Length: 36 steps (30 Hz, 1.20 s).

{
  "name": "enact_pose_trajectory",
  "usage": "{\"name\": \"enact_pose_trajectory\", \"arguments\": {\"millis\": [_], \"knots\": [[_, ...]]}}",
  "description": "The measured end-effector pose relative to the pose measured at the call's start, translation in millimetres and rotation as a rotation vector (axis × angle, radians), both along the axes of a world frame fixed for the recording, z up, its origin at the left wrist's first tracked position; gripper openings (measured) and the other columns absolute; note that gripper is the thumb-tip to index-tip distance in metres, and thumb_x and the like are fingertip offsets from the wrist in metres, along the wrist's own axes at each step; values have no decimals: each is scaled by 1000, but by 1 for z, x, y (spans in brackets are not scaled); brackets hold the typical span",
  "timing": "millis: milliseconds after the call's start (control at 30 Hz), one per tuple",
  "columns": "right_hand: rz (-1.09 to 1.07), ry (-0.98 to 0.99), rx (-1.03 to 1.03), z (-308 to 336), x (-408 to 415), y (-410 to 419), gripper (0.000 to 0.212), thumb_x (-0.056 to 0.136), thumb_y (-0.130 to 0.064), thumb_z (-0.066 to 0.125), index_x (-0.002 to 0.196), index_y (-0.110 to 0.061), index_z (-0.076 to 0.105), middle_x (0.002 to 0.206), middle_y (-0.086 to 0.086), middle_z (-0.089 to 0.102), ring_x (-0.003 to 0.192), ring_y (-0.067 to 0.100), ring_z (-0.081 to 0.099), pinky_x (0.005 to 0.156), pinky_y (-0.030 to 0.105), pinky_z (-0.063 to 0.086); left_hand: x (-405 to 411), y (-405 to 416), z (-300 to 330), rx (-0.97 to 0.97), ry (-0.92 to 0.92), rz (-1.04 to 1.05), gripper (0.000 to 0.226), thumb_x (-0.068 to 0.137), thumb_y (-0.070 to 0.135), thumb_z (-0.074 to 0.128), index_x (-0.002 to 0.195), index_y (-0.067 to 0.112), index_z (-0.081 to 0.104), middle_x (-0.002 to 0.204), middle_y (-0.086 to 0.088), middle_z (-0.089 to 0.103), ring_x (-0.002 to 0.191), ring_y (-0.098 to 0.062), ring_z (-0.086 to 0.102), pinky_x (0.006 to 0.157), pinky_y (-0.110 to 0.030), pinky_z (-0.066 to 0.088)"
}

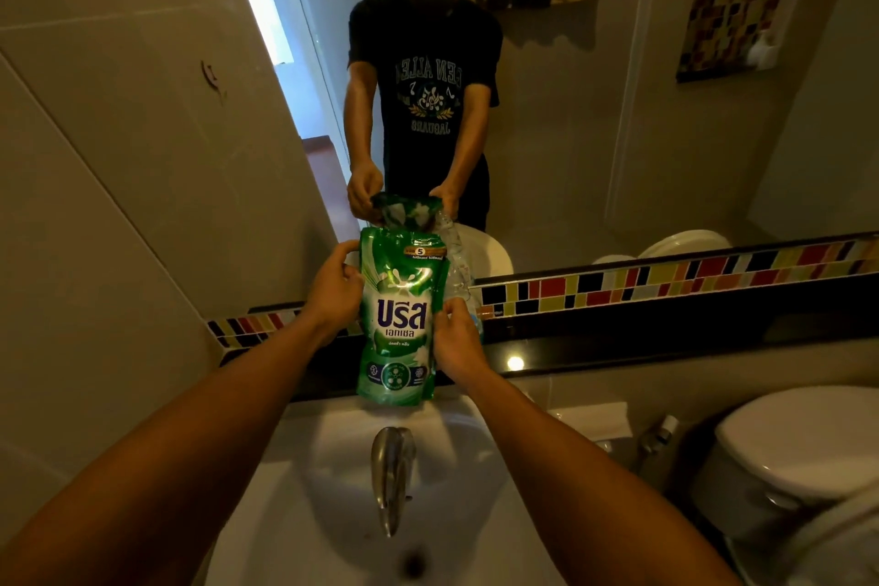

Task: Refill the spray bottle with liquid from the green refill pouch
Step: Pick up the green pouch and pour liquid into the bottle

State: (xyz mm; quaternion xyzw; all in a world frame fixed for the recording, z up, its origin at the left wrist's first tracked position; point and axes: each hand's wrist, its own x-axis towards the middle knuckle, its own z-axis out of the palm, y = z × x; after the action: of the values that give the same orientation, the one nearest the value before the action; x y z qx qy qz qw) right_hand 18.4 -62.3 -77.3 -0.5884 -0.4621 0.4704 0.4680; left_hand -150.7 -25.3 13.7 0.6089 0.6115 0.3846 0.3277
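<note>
A green refill pouch (399,319) with white lettering stands upright at the back of the white sink (333,466), in front of the mirror. My left hand (333,288) grips its left edge near the top. My right hand (456,338) holds its right edge lower down. Right behind the pouch stands a clear plastic bottle (459,266), mostly hidden; I cannot tell whether it has a spray head.
A metal tap (392,471) juts over the basin just below the pouch. A black ledge (618,338) with a coloured tile strip runs along the mirror. A white toilet (799,452) stands at the right. The mirror reflects a person holding the pouch.
</note>
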Motion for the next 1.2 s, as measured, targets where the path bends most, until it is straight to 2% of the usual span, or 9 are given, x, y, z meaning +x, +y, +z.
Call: {"name": "enact_pose_trajectory", "arguments": {"millis": [67, 233, 333, 433, 567, 767, 867, 1000, 1200], "knots": [[-1, -47, 26, -1, 4, 0, 16, 111, -20, 37, 116, -11, 49, 98, 5, 62, 90, 20, 64, 69, 31, 55, 3, -4, -7, 8, -51, 34, 42, 100, 5, 42, 123, 40, 48, 99, -15, 62, 82, -37, 67, 64, -49, 61], [-9, -149, 55, -3, 8, 3, 17, 112, -20, 35, 118, -12, 49, 105, 9, 66, 96, 24, 69, 78, 41, 61, 6, -1, -32, -50, -227, 105, 20, 102, 6, 40, 112, 15, 54, 98, -12, 63, 86, -31, 63, 61, -43, 60], [-18, -199, 90, 2, 12, 0, 19, 113, -16, 34, 121, -7, 49, 93, -3, 59, 85, 9, 62, 64, 21, 51, 6, -3, -38, -74, -366, 108, 17, 102, 2, 40, 113, 5, 54, 96, -13, 62, 84, -24, 64, 54, -33, 59], [-19, -239, 142, 5, 10, -3, 20, 112, -15, 36, 121, -6, 51, 91, -9, 56, 80, -1, 57, 56, 11, 45, 0, -9, -36, -56, -465, 102, 16, 103, 2, 41, 106, 10, 54, 100, -13, 63, 86, -24, 65, 59, -36, 62], [-13, -232, 202, 13, -6, -3, 18, 112, -17, 38, 117, -9, 53, 90, -10, 60, 80, 1, 60, 62, 17, 50, -22, -18, -31, -18, -527, 108, 19, 102, 2, 42, 103, 15, 55, 103, -14, 65, 90, -28, 66, 69, -48, 62], [-2, -229, 258, 23, -48, 5, 14, 109, -10, 42, 109, -4, 55, 83, -5, 58, 75, 2, 55, 54, 4, 42, -65, -32, -24, 36, -542, 158, 16, 103, 6, 43, 109, 19, 53, 101, -4, 66, 94, -21, 66, 68, -41, 62], [39, -152, 230, 22, -79, 12, 13, 109, -9, 43, 103, -12, 54, 93, 4, 65, 86, 18, 64, 62, 15, 50, -90, -39, -24, 51, -538, 185, 18, 102, 2, 44, 110, 15, 52, 90, 1, 69, 89, -18, 69, 63, -36, 62], [96, -101, 138, 16, -122, 21, 15, 108, -12, 45, 102, -19, 56, 105, 11, 70, 101, 31, 70, 85, 50, 63, -125, -47, -24, 64, -537, 246, 21, 101, 0, 44, 107, 18, 52, 99, -8, 68, 96, -26, 68, 67, -41, 62], [158, -91, 128, 6, -185, 36, 12, 106, -7, 46, 107, -5, 58, 107, 18, 69, 104, 35, 68, 92, 52, 59, -178, -53, -37, 115, -453, 400, 30, 99, 6, 39, 91, 30, 54, 113, -25, 64, 96, -39, 65, 79, -56, 54]]}}
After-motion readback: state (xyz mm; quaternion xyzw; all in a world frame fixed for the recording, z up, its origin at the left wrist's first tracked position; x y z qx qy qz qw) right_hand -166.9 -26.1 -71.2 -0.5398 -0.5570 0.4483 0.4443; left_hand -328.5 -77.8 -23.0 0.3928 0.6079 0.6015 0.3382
